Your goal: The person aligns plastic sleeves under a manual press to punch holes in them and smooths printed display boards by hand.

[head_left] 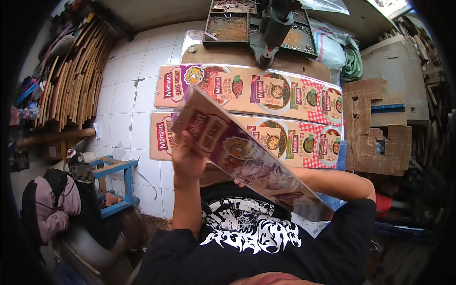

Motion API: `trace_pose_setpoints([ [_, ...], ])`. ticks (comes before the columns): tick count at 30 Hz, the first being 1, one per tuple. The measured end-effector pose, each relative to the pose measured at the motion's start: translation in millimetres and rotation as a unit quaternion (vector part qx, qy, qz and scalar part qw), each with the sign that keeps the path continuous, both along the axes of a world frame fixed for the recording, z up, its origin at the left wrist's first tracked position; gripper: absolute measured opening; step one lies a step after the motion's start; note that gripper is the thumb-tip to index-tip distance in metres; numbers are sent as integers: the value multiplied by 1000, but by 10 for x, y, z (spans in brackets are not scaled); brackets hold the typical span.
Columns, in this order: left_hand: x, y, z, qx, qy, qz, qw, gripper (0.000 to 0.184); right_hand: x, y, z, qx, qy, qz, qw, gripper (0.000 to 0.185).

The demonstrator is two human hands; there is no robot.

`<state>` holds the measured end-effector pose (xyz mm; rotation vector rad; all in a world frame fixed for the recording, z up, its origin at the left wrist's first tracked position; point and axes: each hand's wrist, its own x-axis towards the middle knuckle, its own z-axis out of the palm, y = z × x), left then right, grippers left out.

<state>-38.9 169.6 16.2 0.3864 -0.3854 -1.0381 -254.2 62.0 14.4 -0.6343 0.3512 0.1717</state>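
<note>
A long printed board (256,159) with "Mahsuri Saus Sachet" lettering is tilted diagonally in front of my chest, its surface reflecting light. Near its upper left end, my left hand (186,154) grips the edge. My right forearm passes behind the board, and only the fingertips of my right hand (239,183) show at its lower edge. Beyond it, a similar printed board (289,97) lies flat across the table. Another one (313,145) lies nearer to me, partly covered by the held board.
A dark green machine (266,42) with trays of small metal parts (228,27) stands at the back. Brown cardboard (375,159) with cutouts lies at the right. A blue stool frame (128,183) is at the left, near stacked brown strips (78,76).
</note>
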Motion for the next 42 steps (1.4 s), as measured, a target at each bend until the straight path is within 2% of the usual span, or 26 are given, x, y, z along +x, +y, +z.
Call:
trace_pose_setpoints([
  [2, 294, 180, -11, -31, -11, 12, 999, 44, -113, -97, 573, -225, 67, -28, 972, 63],
  [4, 543, 344, 32, 12, 22, 59, 998, 42, -125, -479, 723, -244, 36, 99, 964, 66],
  [6, 756, 493, 40, 55, 39, 110, 992, 43, -411, -702, 570, -210, -5, 83, 974, 70],
  [8, 975, 628, -47, 37, 50, 93, 994, 40, -720, -948, 669, -262, -5, 94, 961, 78],
  [10, 1094, 724, -61, 89, 53, 122, 987, 39, -1085, -1168, 868, -276, 48, 94, 955, 87],
  [11, 1150, 759, -88, 90, 53, 123, 987, 39, -1294, -1271, 874, -295, 59, 58, 952, 90],
  [13, 1229, 775, -161, 168, 49, 174, 969, 37, -1722, -1445, 838, -313, 73, 19, 947, 93],
  [15, 1257, 698, -194, 160, 57, 165, 972, 36, -2036, -1566, 631, -297, -55, -147, 942, 91],
  [16, 1249, 674, -207, 158, 63, 159, 972, 34, -2075, -1523, 526, -298, -52, -149, 941, 91],
  [18, 1232, 585, -176, 164, 65, 162, 971, 33, -2090, -1375, 350, -292, -115, -358, 879, 91],
  [19, 1211, 544, -140, 170, 65, 168, 969, 33, -1968, -1266, 341, -281, -113, -413, 859, 86],
  [20, 1181, 487, -80, 171, 63, 166, 969, 33, -1873, -1180, 278, -280, -114, -416, 858, 86],
  [22, 1103, 376, 73, 210, 53, 170, 961, 33, -1678, -995, 107, -391, 5, -531, 752, 77],
  [23, 1060, 298, 165, 239, 37, 192, 951, 34, -1478, -933, 147, -409, 53, -552, 724, 68],
  [26, 1157, 193, 238, 269, -27, 175, 947, 34, -1452, -1030, 73, -426, 120, -559, 701, 61],
  [28, 1230, 105, 264, 300, -77, 181, 933, 34, -1475, -1158, 146, -414, 118, -569, 700, 55],
  [30, 1343, 54, 264, 337, -246, 127, 900, 37, -1504, -1329, 214, -417, 142, -566, 697, 52],
  [31, 1375, -8, 266, 367, -288, 125, 876, 46, -1536, -1430, 212, -434, 140, -545, 703, 53],
  [32, 1438, -56, 212, 414, -356, 135, 827, 55, -1514, -1524, 218, -436, 142, -545, 702, 53],
  [34, 1611, -130, -2, 468, -560, 225, 646, 65, -1477, -1696, 231, -452, 181, -535, 690, 55],
  [35, 1613, -140, -33, 466, -559, 225, 648, 65, -1481, -1756, 170, -516, 225, -519, 643, 58],
  [36, 1618, -135, -46, 469, -619, 274, 568, 64, -1503, -1757, 153, -518, 225, -520, 641, 58],
  [37, 1595, -151, 1, 466, -671, 319, 481, 63, -1532, -1737, 147, -598, 253, -461, 605, 58],
  [38, 1584, -137, 35, 466, -670, 319, 482, 63, -1560, -1697, 132, -670, 279, -396, 563, 58],
  [41, 1469, -75, 151, 447, -693, 169, 539, 61, -1583, -1482, 19, -657, 296, -363, 590, 58],
  [42, 1395, -85, 164, 458, -700, 148, 528, 59, -1564, -1415, -21, -643, 300, -358, 607, 59],
])
